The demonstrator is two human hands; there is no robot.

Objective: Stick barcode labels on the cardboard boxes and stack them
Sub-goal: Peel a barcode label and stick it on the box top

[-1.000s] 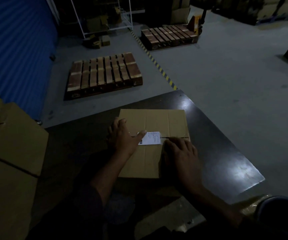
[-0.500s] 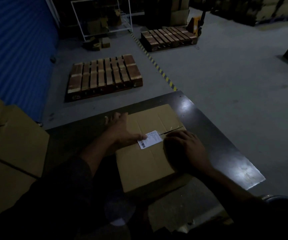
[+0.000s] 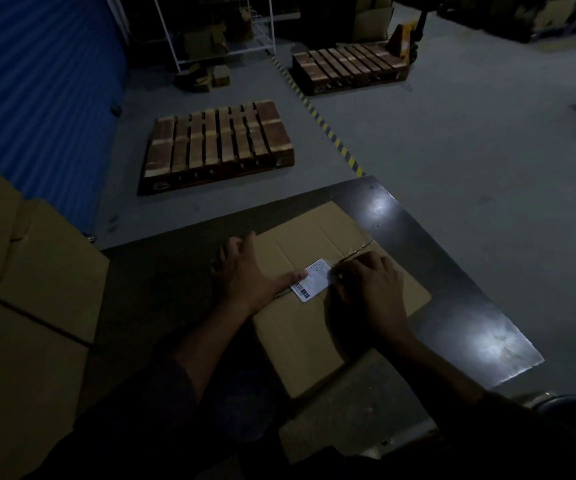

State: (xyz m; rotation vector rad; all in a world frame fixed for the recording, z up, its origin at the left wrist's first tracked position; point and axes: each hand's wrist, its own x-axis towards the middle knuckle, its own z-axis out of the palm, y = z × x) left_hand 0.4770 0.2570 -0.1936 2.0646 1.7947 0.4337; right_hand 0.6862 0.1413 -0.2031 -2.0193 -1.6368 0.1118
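A flat brown cardboard box [image 3: 307, 337] lies turned at an angle on the dark table [image 3: 453, 296]. A white barcode label [image 3: 311, 279] sits on its taped centre seam. My left hand [image 3: 248, 271] lies over the box's left edge, its thumb pressing the label's left end. Just right of the label, my right hand [image 3: 369, 289] rests on the box top with its fingertips at the label's right edge. Whether the right fingers press flat or curl is hard to tell in the dim light.
A stack of closed cardboard boxes [image 3: 20, 306] stands at the left, beside a blue corrugated wall [image 3: 30, 98]. Two wooden pallets [image 3: 217, 143] [image 3: 349, 65] lie on the grey floor beyond the table, split by a yellow-black floor stripe [image 3: 328, 129]. A white rack [image 3: 217, 29] stands far back.
The box has rotated counter-clockwise on the table, with both hands staying on it. The left hand has slid toward the box's left edge, thumb still on the label.
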